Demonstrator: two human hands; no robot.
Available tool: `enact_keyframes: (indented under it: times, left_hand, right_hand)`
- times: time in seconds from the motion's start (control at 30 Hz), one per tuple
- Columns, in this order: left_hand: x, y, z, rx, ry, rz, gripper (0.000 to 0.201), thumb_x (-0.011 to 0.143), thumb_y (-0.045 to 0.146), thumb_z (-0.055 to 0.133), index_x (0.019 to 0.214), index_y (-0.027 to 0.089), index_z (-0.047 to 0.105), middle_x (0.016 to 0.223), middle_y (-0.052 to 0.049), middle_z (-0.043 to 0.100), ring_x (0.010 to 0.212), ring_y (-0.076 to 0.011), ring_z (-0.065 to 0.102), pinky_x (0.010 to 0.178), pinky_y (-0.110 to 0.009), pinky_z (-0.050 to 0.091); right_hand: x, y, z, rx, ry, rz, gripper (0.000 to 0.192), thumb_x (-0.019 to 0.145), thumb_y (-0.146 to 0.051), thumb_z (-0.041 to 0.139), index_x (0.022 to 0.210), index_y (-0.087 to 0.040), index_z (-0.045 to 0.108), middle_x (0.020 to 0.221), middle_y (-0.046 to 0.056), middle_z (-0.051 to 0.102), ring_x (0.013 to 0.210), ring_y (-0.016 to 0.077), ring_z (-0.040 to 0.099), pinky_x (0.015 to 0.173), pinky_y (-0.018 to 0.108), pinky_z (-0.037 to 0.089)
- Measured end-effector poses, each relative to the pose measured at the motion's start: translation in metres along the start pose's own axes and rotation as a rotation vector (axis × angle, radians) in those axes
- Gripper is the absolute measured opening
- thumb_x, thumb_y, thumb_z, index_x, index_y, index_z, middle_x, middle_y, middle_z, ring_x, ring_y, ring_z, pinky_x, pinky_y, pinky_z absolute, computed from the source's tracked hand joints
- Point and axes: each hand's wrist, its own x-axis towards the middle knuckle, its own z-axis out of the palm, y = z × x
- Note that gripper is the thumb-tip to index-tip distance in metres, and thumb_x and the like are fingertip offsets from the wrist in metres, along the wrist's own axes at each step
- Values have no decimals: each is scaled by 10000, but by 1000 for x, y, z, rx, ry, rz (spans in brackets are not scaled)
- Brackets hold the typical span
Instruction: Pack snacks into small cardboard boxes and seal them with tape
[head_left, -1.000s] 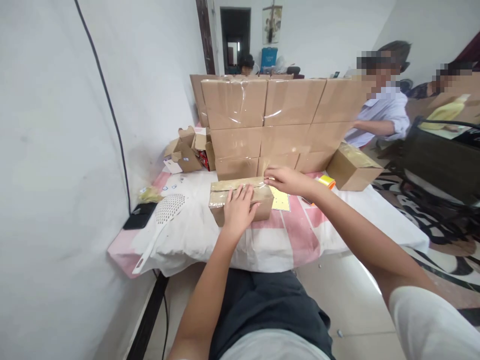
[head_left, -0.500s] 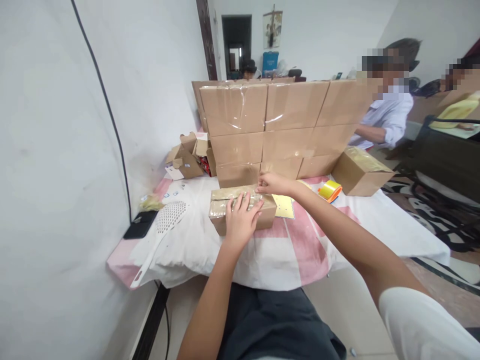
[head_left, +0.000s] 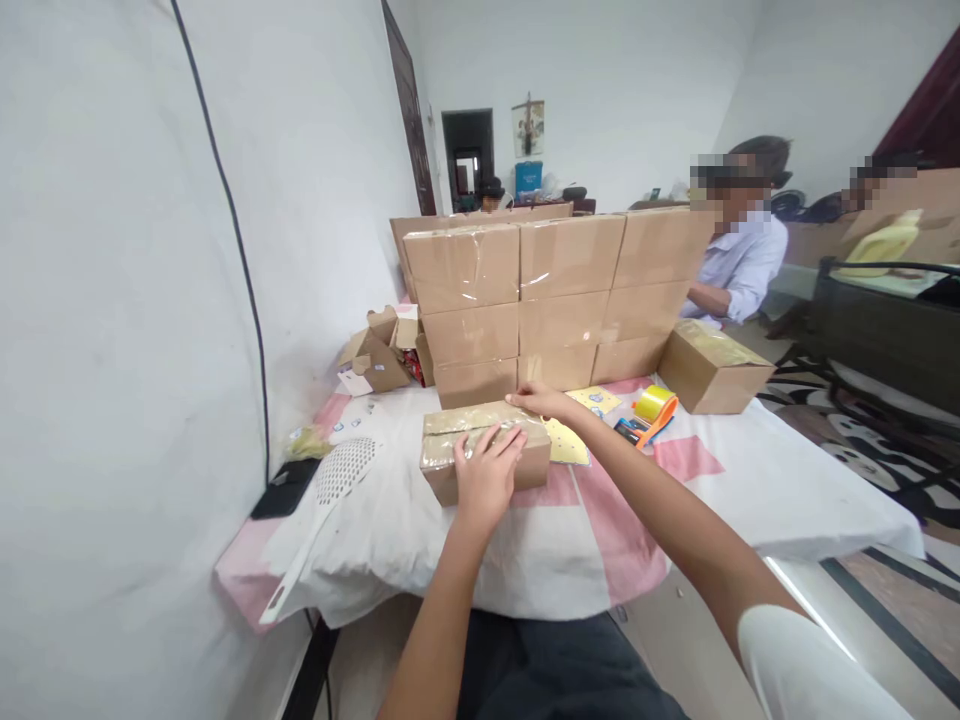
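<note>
A small brown cardboard box (head_left: 450, 455) wrapped in clear tape lies on the cloth-covered table (head_left: 750, 480) in front of me. My left hand (head_left: 487, 472) lies flat on its near top face, fingers spread. My right hand (head_left: 541, 401) rests at the box's far right top edge, fingertips pressing on the tape there. A yellow sheet (head_left: 568, 443) lies just right of the box.
A wall of stacked taped cartons (head_left: 555, 295) stands behind the box, with one loose carton (head_left: 712, 365) at the right. A yellow tape roll (head_left: 654, 404), open small boxes (head_left: 379, 350), a white slotted spoon (head_left: 330, 490) and a black phone (head_left: 283, 487) lie around. A person in a pale shirt (head_left: 739, 270) sits behind.
The head view has tilted up and drawn back, showing more of the room. My right hand has slid slightly left along the box's far edge. My left hand stays on the box.
</note>
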Motion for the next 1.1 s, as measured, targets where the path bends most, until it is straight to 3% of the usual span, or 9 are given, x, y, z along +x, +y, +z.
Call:
enact_keyframes:
  times: [0.13, 0.27, 0.37, 0.5, 0.6, 0.73, 0.83, 1.1]
  left_hand:
    - [0, -1, 4, 8, 29, -1, 380, 1036, 292, 442, 1355, 409, 614, 1395, 22, 646, 1338, -247, 552, 1133, -567, 304]
    - [0, -1, 5, 10, 60, 11, 377, 1029, 288, 460, 1342, 420, 622, 1385, 27, 651, 1327, -253, 566, 1114, -546, 321]
    - [0, 0, 5, -13, 79, 9, 371, 1023, 267, 470, 1321, 412, 637, 1378, 27, 654, 1322, -255, 572, 1112, -550, 310]
    - [1, 0, 5, -51, 110, 6, 361, 1006, 248, 503, 1302, 389, 655, 1359, 15, 668, 1300, -261, 589, 1109, -547, 306]
    - [2, 0, 7, -56, 133, 16, 358, 1002, 242, 510, 1297, 380, 659, 1349, 8, 674, 1286, -267, 600, 1094, -544, 309]
    - [0, 0, 9, -54, 146, 24, 350, 1000, 237, 514, 1285, 377, 662, 1353, 12, 669, 1284, -279, 601, 1069, -549, 298]
    - [0, 0, 9, -56, 150, 31, 356, 1004, 243, 504, 1295, 381, 654, 1355, 12, 667, 1288, -277, 598, 1072, -547, 285]
    - [-6, 5, 6, -40, 139, 15, 348, 1019, 276, 474, 1296, 378, 659, 1363, 6, 660, 1317, -262, 576, 1092, -527, 279]
  right_hand:
    - [-9, 6, 0, 166, -189, -90, 500, 795, -540, 754, 1165, -243, 598, 973, 11, 641, 722, 121, 541, 531, 203, 386]
    - [-7, 14, 0, 316, -147, -41, 432, 780, -471, 764, 1095, -218, 613, 949, 11, 622, 744, 125, 534, 542, 203, 382]
    - [-10, 22, -2, 449, -189, -49, 394, 794, -442, 737, 1100, -226, 617, 976, 10, 618, 799, 132, 562, 589, 208, 423]
    - [-22, 26, 1, 599, -246, -81, 678, 715, -303, 789, 1338, -293, 523, 1161, 10, 625, 1025, 172, 607, 830, 267, 513]
    - [-27, 26, 10, 615, -143, -92, 781, 715, -275, 742, 1442, -286, 458, 1315, 45, 600, 1208, 230, 572, 1043, 378, 470]
    - [-29, 29, 22, 564, 38, -165, 836, 715, -255, 699, 1509, -238, 437, 1589, 85, 406, 1488, 267, 331, 1242, 414, 236]
    - [-31, 34, 26, 556, 70, -198, 855, 731, -247, 660, 1546, -226, 402, 1638, 88, 344, 1525, 268, 272, 1258, 431, 183]
    - [-40, 47, 32, 698, 54, -250, 798, 735, -234, 634, 1514, -283, 465, 1611, 48, 403, 1510, 263, 311, 1226, 439, 262]
